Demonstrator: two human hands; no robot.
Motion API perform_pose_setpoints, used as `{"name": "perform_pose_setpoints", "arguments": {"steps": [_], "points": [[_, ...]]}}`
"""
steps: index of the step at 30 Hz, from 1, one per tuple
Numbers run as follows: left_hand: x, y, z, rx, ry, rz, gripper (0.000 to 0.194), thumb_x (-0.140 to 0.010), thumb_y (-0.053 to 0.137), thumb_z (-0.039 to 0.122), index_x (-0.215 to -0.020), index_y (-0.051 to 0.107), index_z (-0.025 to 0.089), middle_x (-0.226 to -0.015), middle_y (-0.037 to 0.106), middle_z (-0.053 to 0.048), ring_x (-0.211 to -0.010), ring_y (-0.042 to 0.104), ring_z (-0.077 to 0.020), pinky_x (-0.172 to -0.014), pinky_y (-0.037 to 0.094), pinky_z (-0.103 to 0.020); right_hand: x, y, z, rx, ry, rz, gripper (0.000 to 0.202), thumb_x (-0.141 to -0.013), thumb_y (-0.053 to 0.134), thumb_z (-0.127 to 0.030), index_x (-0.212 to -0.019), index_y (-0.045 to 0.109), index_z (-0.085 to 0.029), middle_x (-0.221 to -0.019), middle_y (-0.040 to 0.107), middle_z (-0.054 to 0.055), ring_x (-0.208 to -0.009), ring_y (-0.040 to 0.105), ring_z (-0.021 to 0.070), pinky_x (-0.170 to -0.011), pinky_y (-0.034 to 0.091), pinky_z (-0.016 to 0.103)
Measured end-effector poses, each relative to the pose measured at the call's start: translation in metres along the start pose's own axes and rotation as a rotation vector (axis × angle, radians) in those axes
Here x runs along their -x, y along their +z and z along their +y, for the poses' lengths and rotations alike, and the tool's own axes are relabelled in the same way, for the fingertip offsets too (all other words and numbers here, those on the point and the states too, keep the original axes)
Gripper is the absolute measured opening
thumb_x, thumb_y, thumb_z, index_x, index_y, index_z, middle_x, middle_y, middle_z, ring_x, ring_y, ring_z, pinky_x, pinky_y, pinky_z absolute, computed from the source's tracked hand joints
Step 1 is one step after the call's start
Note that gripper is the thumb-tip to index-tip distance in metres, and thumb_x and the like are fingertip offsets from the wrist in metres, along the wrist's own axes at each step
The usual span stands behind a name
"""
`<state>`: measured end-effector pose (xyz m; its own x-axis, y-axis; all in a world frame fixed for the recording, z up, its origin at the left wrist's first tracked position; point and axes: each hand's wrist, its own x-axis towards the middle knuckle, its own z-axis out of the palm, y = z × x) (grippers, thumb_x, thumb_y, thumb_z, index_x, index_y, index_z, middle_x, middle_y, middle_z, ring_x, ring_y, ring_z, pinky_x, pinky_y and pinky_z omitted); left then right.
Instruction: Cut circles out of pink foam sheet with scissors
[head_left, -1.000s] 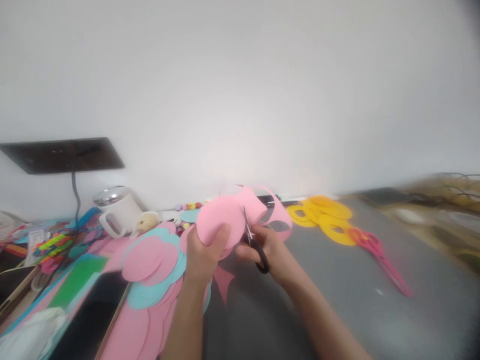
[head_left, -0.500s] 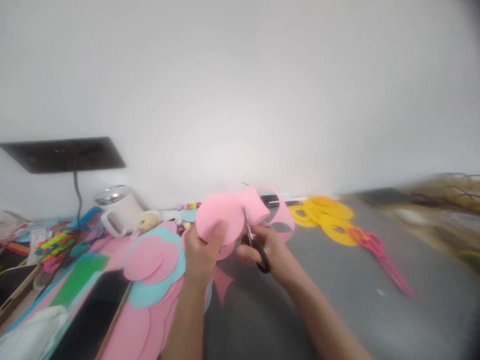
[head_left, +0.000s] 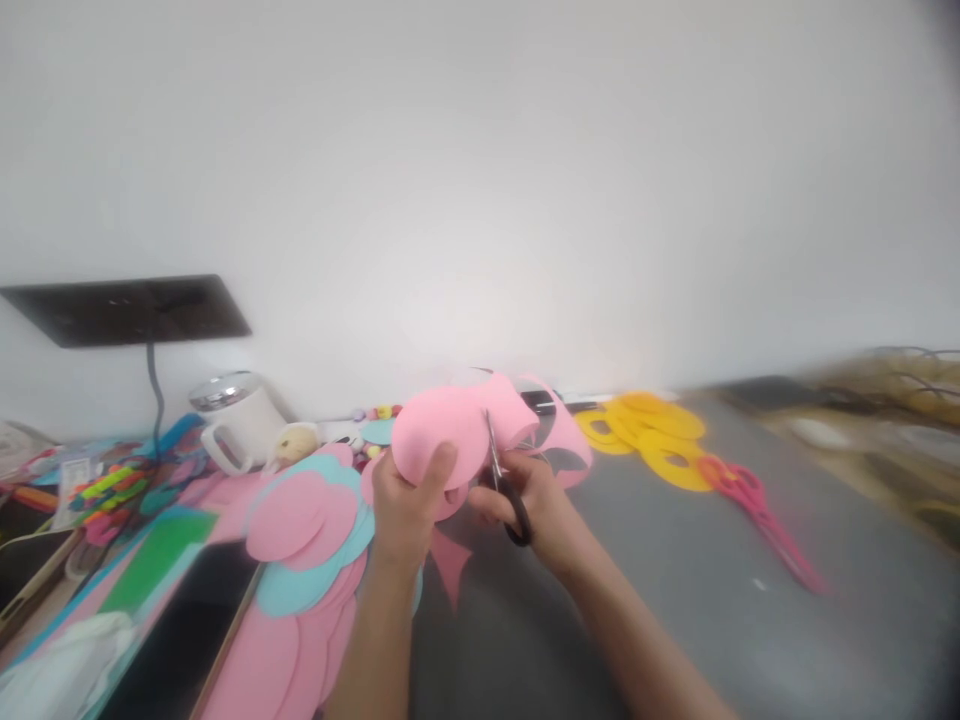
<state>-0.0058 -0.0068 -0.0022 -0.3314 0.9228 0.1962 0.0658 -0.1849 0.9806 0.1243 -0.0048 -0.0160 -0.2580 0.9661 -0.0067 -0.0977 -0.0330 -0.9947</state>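
Pinched in my left hand (head_left: 409,510), thumb on top, is a sheet of pink paper (head_left: 439,435) with a rounded edge; its far part curls away to the right. My right hand (head_left: 536,505) grips black-handled scissors (head_left: 514,508), whose blades point up and lie against the paper at the right of the rounded part. A pointed pink scrap (head_left: 450,565) is below, between my wrists. To the left, pink and light-blue paper circles (head_left: 300,510) lie overlapping beside my left forearm.
Yellow paper rings (head_left: 679,465) and pink-handled scissors (head_left: 757,510) lie on the grey table (head_left: 675,610) at right. A white lidded mug (head_left: 244,425), a dark phone-like slab (head_left: 184,635) and coloured craft bits (head_left: 112,495) crowd the left. The wall (head_left: 480,200) rises behind.
The paper and its curled far part have shifted slightly. My right hand and the scissors have moved a little left, and the scissor handles look closer together.
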Motion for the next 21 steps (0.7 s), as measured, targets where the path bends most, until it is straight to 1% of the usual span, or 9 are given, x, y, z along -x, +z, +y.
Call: {"name": "perform_pose_setpoints", "arguments": {"steps": [3, 5, 8, 12, 14, 16, 18, 21], "points": [[0.0035, 0.004, 0.0033, 0.021, -0.041, -0.02, 0.028, -0.062, 0.069, 0.041, -0.064, 0.061, 0.014, -0.054, 0.059, -0.003, -0.052, 0.055, -0.015, -0.046, 0.044, -0.025, 0.0, 0.0026, -0.0027, -0.022, 0.011, 0.031, 0.029, -0.058, 0.077, -0.034, -0.071, 0.059, -0.015, -0.055, 0.057, -0.002, -0.053, 0.051, 0.0121, -0.053, 0.042, 0.025], [0.0054, 0.0062, 0.0034, 0.017, -0.058, -0.019, 0.027, -0.06, 0.07, 0.039, -0.065, 0.063, 0.013, -0.059, 0.062, -0.004, -0.055, 0.057, -0.0161, -0.047, 0.045, -0.024, -0.0001, 0.0041, -0.004, -0.029, 0.028, 0.064, 0.031, -0.055, 0.078, -0.036, -0.07, 0.058, -0.016, -0.054, 0.056, -0.002, -0.052, 0.05, 0.0122, -0.052, 0.042, 0.026], [0.0055, 0.0064, 0.0005, -0.003, -0.084, -0.044, 0.026, -0.06, 0.071, 0.038, -0.058, 0.061, 0.014, -0.052, 0.057, -0.002, -0.05, 0.054, -0.0147, -0.044, 0.044, -0.024, -0.0002, 0.0052, -0.0044, -0.021, 0.011, 0.063, 0.033, -0.055, 0.078, -0.037, -0.069, 0.057, -0.017, -0.058, 0.056, -0.002, -0.054, 0.05, 0.0122, -0.054, 0.044, 0.026], [0.0029, 0.0035, -0.0023, -0.017, -0.099, -0.05, 0.029, -0.063, 0.069, 0.036, -0.049, 0.054, 0.015, -0.044, 0.05, 0.001, -0.042, 0.047, -0.0109, -0.039, 0.04, -0.022, -0.0006, 0.003, -0.0009, 0.015, -0.009, -0.014, 0.031, -0.06, 0.076, -0.037, -0.074, 0.058, -0.016, -0.062, 0.055, -0.002, -0.057, 0.051, 0.012, -0.056, 0.043, 0.025], [0.0022, 0.0032, -0.0015, -0.008, -0.08, -0.021, 0.027, -0.062, 0.068, 0.034, -0.05, 0.054, 0.015, -0.044, 0.051, 0.001, -0.042, 0.046, -0.0104, -0.039, 0.038, -0.022, -0.0009, 0.0012, 0.001, 0.039, -0.01, -0.029, 0.031, -0.061, 0.076, -0.036, -0.075, 0.057, -0.016, -0.061, 0.052, -0.004, -0.056, 0.049, 0.0108, -0.053, 0.04, 0.023], [0.0025, 0.0039, 0.0002, -0.003, -0.069, 0.001, 0.024, -0.061, 0.068, 0.033, -0.053, 0.056, 0.014, -0.047, 0.054, 0.0, -0.044, 0.049, -0.0112, -0.039, 0.039, -0.022, -0.0014, -0.0004, 0.002, 0.054, -0.03, -0.037, 0.031, -0.061, 0.076, -0.035, -0.072, 0.055, -0.017, -0.059, 0.048, -0.005, -0.054, 0.046, 0.0095, -0.05, 0.036, 0.022], [0.0034, 0.0047, 0.0022, -0.01, -0.072, 0.004, 0.022, -0.06, 0.068, 0.033, -0.056, 0.058, 0.013, -0.05, 0.056, -0.002, -0.047, 0.051, -0.012, -0.041, 0.04, -0.022, -0.0018, -0.0014, 0.0022, 0.05, -0.055, -0.039, 0.031, -0.062, 0.076, -0.035, -0.071, 0.053, -0.017, -0.059, 0.047, -0.005, -0.054, 0.044, 0.0088, -0.049, 0.034, 0.021], [0.0048, 0.0048, 0.0045, -0.018, -0.069, -0.014, 0.021, -0.061, 0.068, 0.032, -0.059, 0.058, 0.013, -0.054, 0.058, -0.002, -0.049, 0.052, -0.0119, -0.042, 0.04, -0.021, -0.0024, -0.0023, 0.0025, 0.019, -0.07, -0.039, 0.031, -0.062, 0.076, -0.033, -0.073, 0.052, -0.017, -0.062, 0.046, -0.006, -0.056, 0.044, 0.0088, -0.051, 0.033, 0.021]]}}
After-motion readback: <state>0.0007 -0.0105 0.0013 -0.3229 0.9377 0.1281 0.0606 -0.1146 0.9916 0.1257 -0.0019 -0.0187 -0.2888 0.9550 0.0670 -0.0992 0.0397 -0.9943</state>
